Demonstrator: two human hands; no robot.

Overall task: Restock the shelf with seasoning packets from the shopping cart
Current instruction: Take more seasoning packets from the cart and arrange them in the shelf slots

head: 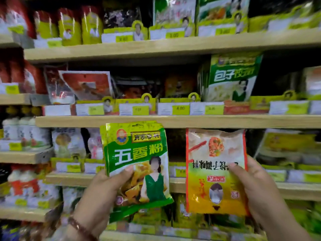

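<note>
The left hand (102,193) holds a small stack of green packets (137,164) upright in front of the shelves; its grip pinches their lower left part, thumb across the front face and fingers hidden behind. At least two more packets of the same kind show as edges behind the front one. A bracelet (78,226) circles the left wrist.

The right hand (257,186) holds an orange and white packet (215,171) by its right edge, thumb pressed on the front near the middle, fingers behind. This packet is turned upside down, its print inverted. The two packets are side by side, near each other but apart, both held in the air just below the front edge of a wooden shelf board (191,121).

On that board, near its right end, a tall green and white pouch (232,77) stands upright behind a row of yellow price tags (178,108). Toward the left end a red packet (86,84) leans tilted against its neighbours. The board above carries yellow pouches (69,26) at its left part and more green packets farther right. White jars (26,133) stand on a lower shelf at the left edge of the view. The whole scene is somewhat blurred.
</note>
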